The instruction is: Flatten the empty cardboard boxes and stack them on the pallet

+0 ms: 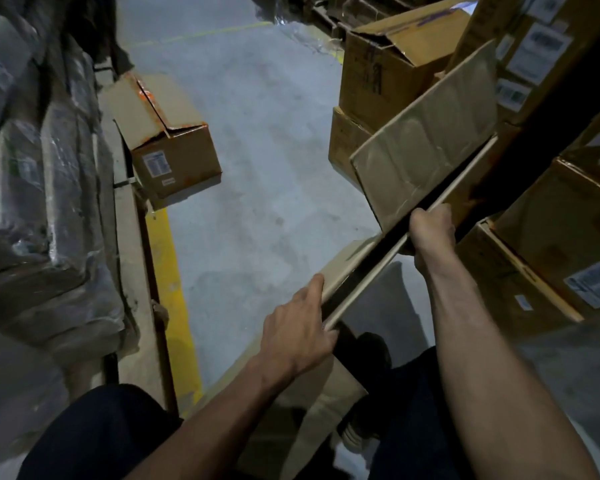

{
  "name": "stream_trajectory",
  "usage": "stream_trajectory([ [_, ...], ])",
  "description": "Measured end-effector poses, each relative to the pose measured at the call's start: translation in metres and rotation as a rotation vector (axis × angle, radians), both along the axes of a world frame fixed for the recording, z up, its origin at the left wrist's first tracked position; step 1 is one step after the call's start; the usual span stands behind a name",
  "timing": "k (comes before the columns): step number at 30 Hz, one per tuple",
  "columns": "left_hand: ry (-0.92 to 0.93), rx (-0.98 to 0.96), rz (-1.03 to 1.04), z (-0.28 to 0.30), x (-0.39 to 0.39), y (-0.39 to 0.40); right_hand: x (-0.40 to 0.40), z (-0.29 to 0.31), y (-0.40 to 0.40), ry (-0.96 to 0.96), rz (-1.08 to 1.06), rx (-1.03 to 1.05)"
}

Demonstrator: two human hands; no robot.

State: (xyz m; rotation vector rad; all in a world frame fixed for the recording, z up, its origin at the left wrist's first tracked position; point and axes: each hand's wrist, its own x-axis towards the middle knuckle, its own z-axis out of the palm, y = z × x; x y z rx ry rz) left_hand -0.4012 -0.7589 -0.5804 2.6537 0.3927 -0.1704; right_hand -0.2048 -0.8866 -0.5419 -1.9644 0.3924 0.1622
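Left hand (297,332): curled on near edge of collapsed box (426,147), thumb on top.
Right hand (432,232): clamped on same edge, farther up.
Box: held on edge btwn legs, nearly flat, thin dark gap left; dull brown corrugated, creased, flap up.
Floor (257,133): smooth grey concrete, yellow line.
Still left: orange-taped box (168,140), open box (395,64) at rear, both unflattened.
Pallet: can't tell where.

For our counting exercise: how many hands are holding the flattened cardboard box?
2. The left hand grips the flattened cardboard box at its near edge; the right hand grips the same edge farther up. No other hands are in view.
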Motion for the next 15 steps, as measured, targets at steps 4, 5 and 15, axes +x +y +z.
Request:
stream_trajectory([
  [4, -0.076, 0.155, 0.026, -0.002, -0.002, 0.007, 0.006, -0.001, 0.007, -0.028, 0.037, 0.252],
  [5, -0.096, 0.173, 0.035, -0.002, -0.002, 0.013, 0.004, 0.000, 0.014, -0.039, 0.060, 0.327],
  [15, -0.347, -0.115, 0.490, 0.020, 0.042, 0.097, -0.061, -0.030, 0.084, 0.147, 0.732, 0.321],
])
